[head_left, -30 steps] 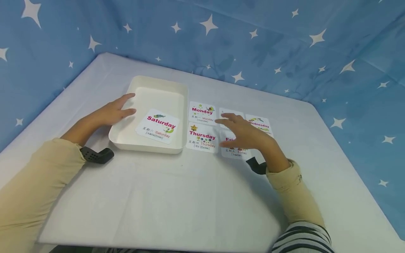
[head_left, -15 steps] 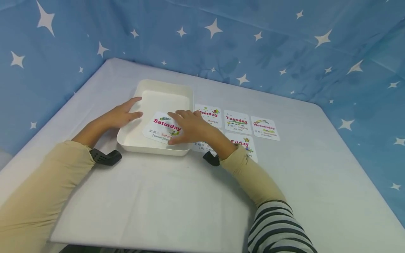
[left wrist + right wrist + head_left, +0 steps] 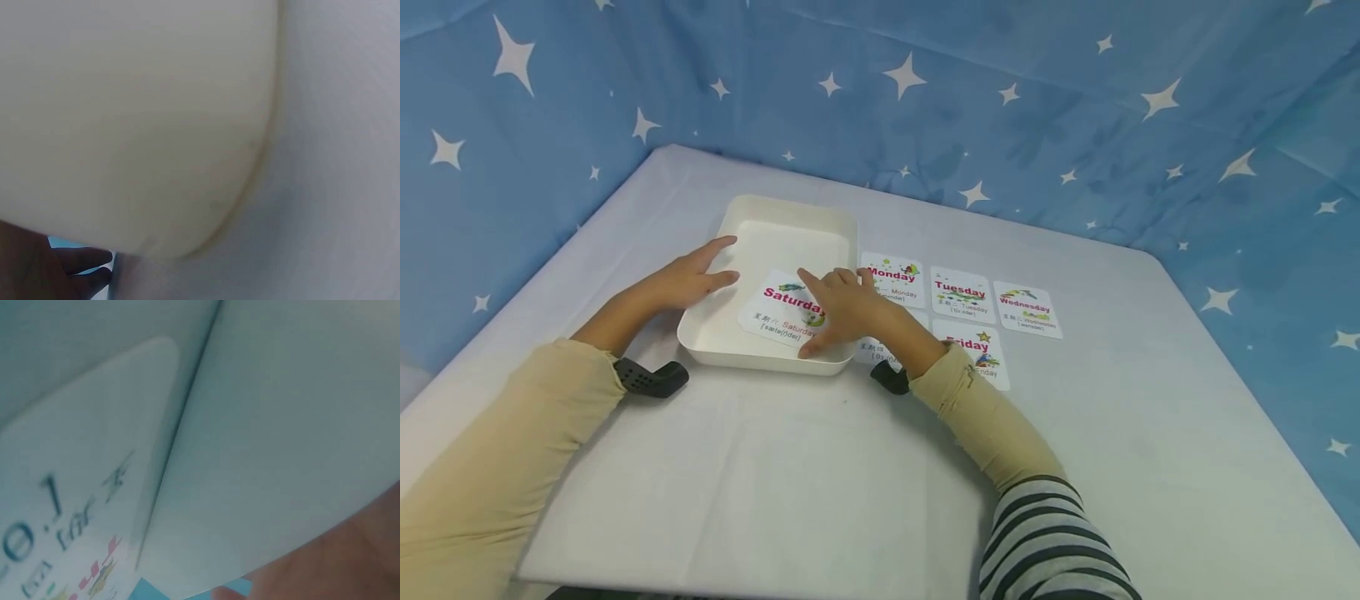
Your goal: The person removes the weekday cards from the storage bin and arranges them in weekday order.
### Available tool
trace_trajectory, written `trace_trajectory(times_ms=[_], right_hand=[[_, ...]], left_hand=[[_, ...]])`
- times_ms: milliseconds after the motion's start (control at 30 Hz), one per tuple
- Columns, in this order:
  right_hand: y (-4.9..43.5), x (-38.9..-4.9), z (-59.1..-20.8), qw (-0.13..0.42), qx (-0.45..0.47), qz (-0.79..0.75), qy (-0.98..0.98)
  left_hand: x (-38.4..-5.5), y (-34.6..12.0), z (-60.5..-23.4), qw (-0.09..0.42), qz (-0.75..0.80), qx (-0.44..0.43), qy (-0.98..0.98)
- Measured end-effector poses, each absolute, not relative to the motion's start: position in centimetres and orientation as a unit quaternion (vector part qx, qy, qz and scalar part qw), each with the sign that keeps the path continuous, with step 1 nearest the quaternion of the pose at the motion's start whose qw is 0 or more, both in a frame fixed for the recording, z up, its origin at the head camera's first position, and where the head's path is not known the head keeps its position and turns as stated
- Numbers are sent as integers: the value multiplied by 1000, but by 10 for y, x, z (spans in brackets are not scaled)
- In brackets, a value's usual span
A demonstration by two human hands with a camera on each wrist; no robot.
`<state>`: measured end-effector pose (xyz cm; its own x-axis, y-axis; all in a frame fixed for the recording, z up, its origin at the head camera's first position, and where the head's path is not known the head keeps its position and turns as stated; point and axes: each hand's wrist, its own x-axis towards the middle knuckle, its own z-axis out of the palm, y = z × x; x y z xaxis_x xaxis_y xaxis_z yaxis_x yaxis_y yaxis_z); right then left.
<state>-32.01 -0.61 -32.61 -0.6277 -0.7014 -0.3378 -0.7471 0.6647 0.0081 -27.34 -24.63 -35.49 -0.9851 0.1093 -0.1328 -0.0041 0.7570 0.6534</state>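
Observation:
A shallow white tray [image 3: 786, 213] stands on the table with a Saturday card [image 3: 778, 312] lying tilted inside it. My left hand [image 3: 688, 279] rests at the tray's left rim, index finger and thumb reaching over the inside. Over the tray's right wall comes my right hand [image 3: 850, 308], covering the card's right part. Its index finger and thumb are spread across the card near the upper and lower edges; whether they touch it I cannot tell. In the right wrist view the tray wall [image 3: 269, 444] hides most of that hand, and a printed card [image 3: 106, 437] lies beside it.
Right of the tray lie Monday [image 3: 891, 287], Tuesday [image 3: 962, 307] and Wednesday [image 3: 1028, 321] cards in a row. Nearer are a Thursday card [image 3: 868, 353], largely covered by my right hand, and a Friday card [image 3: 981, 346]. A blue starred cloth [image 3: 1037, 125] hangs behind the white table [image 3: 775, 483].
My right hand has moved left from above the Tuesday and Friday cards to the Saturday card in the tray. My left hand stays at the tray rim; the view has shifted slightly.

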Motion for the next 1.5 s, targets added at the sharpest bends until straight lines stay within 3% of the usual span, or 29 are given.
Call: trace_trajectory(times_ms=[1500], right_hand=[[-6,-312,-321,76,-439,108,889]], left_hand=[[-274,-246,-356,86,341,25,936]])
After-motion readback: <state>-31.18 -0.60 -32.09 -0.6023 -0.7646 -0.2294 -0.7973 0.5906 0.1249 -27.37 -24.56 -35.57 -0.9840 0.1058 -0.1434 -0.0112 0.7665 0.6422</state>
